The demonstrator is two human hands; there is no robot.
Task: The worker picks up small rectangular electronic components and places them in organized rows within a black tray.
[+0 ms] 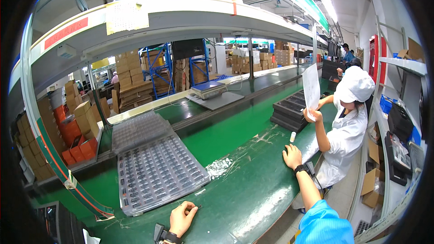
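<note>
My left hand rests on the green bench, its thumb and fingers pressed together in a pinch. A tiny dark piece shows at the fingertips, too small to name. Beyond that hand lies a clear plastic tray with rows of small dark parts in its pockets. Farther right, my right hand lies palm down on the bench with its fingers apart, holding nothing. Just past its fingertips is a small whitish cylinder, apart from the hand.
Stacked clear trays adjoin the filled one. Black trays are piled at the right. Beside them, a co-worker in white holds up a paper sheet. A scale stands across the bench; a metal post rises at left.
</note>
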